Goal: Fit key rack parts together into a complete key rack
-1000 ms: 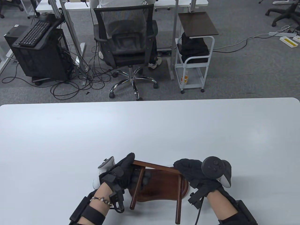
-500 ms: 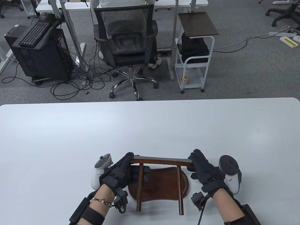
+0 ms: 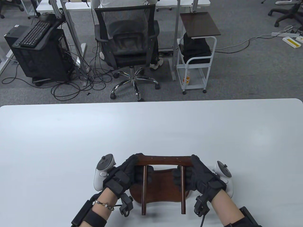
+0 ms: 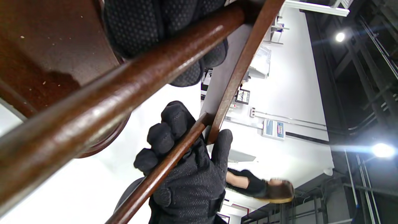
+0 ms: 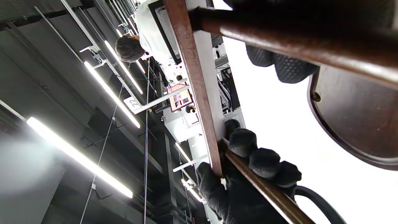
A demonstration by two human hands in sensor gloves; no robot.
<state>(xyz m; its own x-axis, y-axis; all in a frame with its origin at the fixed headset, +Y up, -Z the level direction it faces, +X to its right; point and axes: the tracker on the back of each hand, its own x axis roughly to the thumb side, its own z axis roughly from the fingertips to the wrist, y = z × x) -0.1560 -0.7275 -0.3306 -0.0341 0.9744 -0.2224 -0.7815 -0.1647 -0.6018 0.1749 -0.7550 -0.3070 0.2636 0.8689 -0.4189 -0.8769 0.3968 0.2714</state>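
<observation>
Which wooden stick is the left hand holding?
The left rod. The left hand grips it near the top bar; the right rod is in the right hand.

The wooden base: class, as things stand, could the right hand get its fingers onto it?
Probably yes: the right hand grips the crossbar and right post directly above the wooden base, nothing between.

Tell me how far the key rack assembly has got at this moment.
Done, apparently: the crossbar already joins both rods, forming one frame. In hand: the left hand and right hand each grip a top corner of that frame, holding it over the base plate. Left: whether the rod ends near the person are seated in the base cannot be told; they look free past its edge, so the frame likely still needs fitting.
</observation>
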